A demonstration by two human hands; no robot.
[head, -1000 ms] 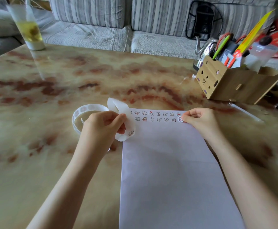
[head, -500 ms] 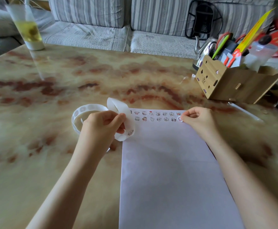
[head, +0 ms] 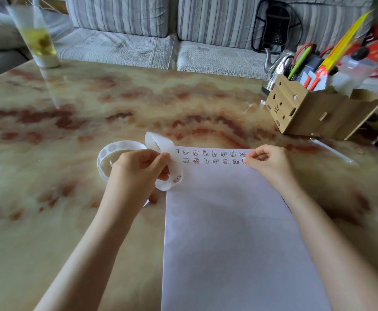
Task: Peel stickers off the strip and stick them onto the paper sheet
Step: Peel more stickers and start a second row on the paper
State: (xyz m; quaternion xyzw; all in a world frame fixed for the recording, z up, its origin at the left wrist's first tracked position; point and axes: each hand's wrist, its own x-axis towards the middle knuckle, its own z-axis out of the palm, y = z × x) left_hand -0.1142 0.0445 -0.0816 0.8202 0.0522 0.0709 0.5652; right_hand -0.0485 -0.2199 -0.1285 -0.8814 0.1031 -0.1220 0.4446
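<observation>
grips the strip point(head: 161, 143) in the left hand point(head: 138, 173), pinches a sticker point(head: 243, 161) onto the paper sheet point(head: 228, 221) with the right hand point(head: 269, 163).

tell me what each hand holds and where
Left hand pinches the strip at its loose loop. Right hand touches a sticker on the sheet; grip unclear.

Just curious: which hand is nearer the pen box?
Right. The right hand sits left of the pen box; the left hand, holding the sticker strip, is farther left.
</observation>
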